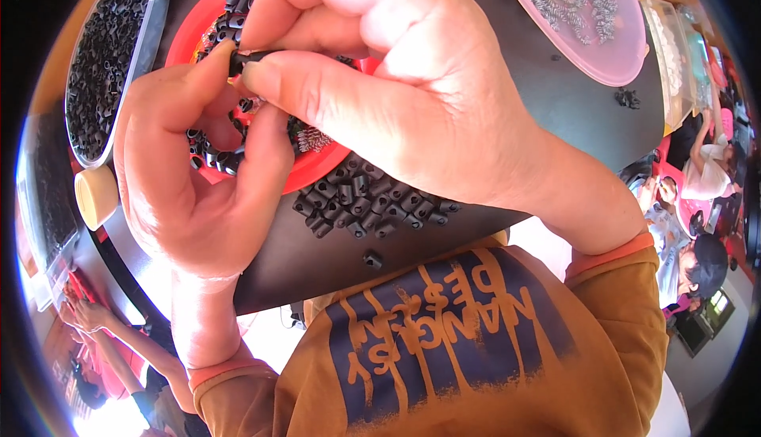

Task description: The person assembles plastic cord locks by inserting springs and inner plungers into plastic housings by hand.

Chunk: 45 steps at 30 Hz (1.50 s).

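Both my hands meet over a red tray (187, 36), pinching one small black plastic piece (239, 63) between them. My left hand (194, 171) has its thumb and fingers closed at the piece's left side. From the right, my right hand (428, 104) grips the same piece between thumb and forefinger. Fingertips hide most of its shape. Beneath the hands, the tray holds many black cylinders and some small metal springs (314, 139). A heap of short black cylinders with holes (361, 201) lies on the dark table just below the tray. One loose cylinder (372, 259) sits nearer me.
At the left, a clear tub (161, 17) is full of small black parts, with a cream round object (97, 197) beside it. A pink tray (630, 56) of springs stands far right, near a small black cluster (627, 99). Other people work at both sides.
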Each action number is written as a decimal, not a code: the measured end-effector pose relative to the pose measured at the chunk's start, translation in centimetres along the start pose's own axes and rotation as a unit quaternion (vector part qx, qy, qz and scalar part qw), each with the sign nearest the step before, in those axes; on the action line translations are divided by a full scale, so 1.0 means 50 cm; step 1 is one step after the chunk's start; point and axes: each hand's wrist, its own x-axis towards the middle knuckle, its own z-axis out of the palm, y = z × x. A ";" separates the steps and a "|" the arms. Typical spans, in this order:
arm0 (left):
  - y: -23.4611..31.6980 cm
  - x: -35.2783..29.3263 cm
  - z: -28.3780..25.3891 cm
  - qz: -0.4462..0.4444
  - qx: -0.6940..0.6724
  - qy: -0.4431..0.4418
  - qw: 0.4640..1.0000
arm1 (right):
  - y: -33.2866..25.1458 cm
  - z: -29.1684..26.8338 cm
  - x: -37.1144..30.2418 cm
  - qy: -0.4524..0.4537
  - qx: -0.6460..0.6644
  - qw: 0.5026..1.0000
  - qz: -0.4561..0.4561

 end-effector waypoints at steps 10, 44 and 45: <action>0.006 0.002 0.006 0.016 0.078 0.023 0.997 | 0.011 0.003 -0.007 -0.009 0.054 0.998 0.013; -0.037 0.021 -0.033 -0.162 -0.363 -0.097 0.912 | 0.015 -0.035 0.003 -0.164 -0.200 0.962 -0.087; -0.039 0.021 -0.032 -0.183 -0.399 -0.106 0.892 | 0.014 -0.036 0.003 -0.164 -0.201 0.962 -0.088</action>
